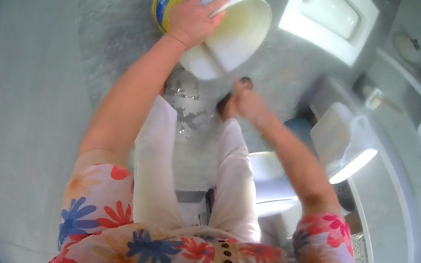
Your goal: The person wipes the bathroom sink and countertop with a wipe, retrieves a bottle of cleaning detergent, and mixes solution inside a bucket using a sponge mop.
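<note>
A white bucket with a yellow and blue printed outside is tipped on its side, its mouth toward me and to the right. My left hand grips it, fingers over the rim. My right hand, smeared by motion, is closed around a thin tool with a dark handle end. The tool's narrow blurred shaft reaches toward the bucket's mouth; its exact kind cannot be made out. Wet patches glisten on the grey floor below the bucket.
A white squat toilet is set in the floor at the upper right. A translucent white jug stands at the right beside a pale ledge. Another white container sits by my right leg. A pale wall runs along the left.
</note>
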Demonstrator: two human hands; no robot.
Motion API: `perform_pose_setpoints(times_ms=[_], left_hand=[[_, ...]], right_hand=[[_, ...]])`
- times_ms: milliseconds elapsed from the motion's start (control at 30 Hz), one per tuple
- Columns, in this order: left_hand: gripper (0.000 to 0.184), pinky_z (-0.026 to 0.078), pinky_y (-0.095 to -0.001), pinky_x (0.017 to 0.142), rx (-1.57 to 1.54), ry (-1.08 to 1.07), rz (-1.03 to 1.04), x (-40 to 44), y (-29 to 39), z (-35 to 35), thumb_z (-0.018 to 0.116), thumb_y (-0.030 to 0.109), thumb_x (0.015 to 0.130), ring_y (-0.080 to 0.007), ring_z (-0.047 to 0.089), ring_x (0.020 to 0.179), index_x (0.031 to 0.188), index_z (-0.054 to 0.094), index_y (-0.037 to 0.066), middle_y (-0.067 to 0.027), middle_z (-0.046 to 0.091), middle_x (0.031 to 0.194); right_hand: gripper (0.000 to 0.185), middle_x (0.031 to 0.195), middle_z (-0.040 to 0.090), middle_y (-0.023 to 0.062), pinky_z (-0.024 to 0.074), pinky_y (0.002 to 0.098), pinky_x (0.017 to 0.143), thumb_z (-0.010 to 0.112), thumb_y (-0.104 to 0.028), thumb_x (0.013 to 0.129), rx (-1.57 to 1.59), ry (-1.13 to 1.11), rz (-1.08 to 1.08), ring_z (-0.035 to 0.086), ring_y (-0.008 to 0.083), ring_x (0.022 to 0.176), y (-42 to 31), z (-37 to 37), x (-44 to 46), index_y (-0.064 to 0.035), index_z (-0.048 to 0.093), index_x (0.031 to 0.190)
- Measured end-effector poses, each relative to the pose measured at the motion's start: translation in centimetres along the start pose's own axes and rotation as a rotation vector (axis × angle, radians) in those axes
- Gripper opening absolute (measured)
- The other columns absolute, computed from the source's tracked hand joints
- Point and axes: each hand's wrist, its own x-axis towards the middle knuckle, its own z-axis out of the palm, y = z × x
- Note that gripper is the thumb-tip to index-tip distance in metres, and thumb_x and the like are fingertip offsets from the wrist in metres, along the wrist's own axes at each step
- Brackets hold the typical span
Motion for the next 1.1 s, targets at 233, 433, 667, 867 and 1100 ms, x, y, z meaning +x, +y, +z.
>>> perform_pose_setpoints(times_ms=[233, 433, 667, 867, 1100], left_hand=[[0.028, 0.045, -0.037, 0.053, 0.033, -0.025, -0.009, -0.4, -0.8, 1.2, 0.059, 0.033, 0.071, -0.0266, 0.054, 0.067, 0.099, 0.061, 0.033, -0.0095, 0.051, 0.077], [0.029, 0.045, -0.0345, 0.055, 0.059, -0.057, 0.014, 0.6, 1.1, 0.5, 0.056, 0.04, 0.077, -0.0234, 0.053, 0.063, 0.105, 0.059, 0.034, -0.0065, 0.049, 0.074], [0.051, 0.044, -0.0341, 0.074, 0.003, -0.181, -0.076, 0.9, -3.1, -1.6, 0.061, 0.044, 0.072, -0.0249, 0.053, 0.087, 0.117, 0.051, 0.021, -0.0109, 0.053, 0.098], [0.075, 0.039, -0.0325, 0.088, -0.887, -0.297, -1.181, -12.1, -6.2, -3.0, 0.07, 0.033, 0.068, -0.0204, 0.048, 0.104, 0.124, 0.035, -0.003, -0.0134, 0.051, 0.111], [0.046, 0.042, -0.0294, 0.078, -1.214, -0.177, -1.36, -16.1, -3.1, 2.2, 0.072, 0.02, 0.066, -0.0168, 0.054, 0.089, 0.104, 0.053, 0.001, -0.0051, 0.058, 0.095]], right_hand=[[0.062, 0.073, 0.059, 0.0209, 0.0454, 0.0403, 0.06, 0.046, -0.014, 0.081, 0.459, -0.311, 0.213, 0.058, 0.0339, 0.063, -1.5, -5.6, -16.6, -0.0151, 0.017, 0.136], [0.066, 0.081, 0.06, 0.0208, 0.0462, 0.0439, 0.066, 0.048, -0.015, 0.079, -0.117, -0.175, 0.194, 0.059, 0.0352, 0.073, 4.5, -5.8, -3.7, -0.0193, 0.015, 0.136], [0.063, 0.094, 0.059, 0.0195, 0.0452, 0.0432, 0.076, 0.046, -0.016, 0.08, -0.042, -0.154, 0.293, 0.057, 0.0346, 0.086, 3.2, -1.0, 0.1, -0.0243, 0.017, 0.135], [0.061, 0.098, 0.058, 0.0181, 0.0445, 0.0434, 0.078, 0.045, -0.017, 0.081, -0.028, -0.197, 0.314, 0.056, 0.0332, 0.091, 3.4, -1.1, 0.5, -0.0276, 0.017, 0.135], [0.059, 0.09, 0.059, 0.0218, 0.0495, 0.0411, 0.061, 0.042, -0.015, 0.081, 0.206, -0.234, 0.358, 0.06, 0.0308, 0.068, -1.3, -3.2, 0.3, -0.0169, 0.018, 0.135]])
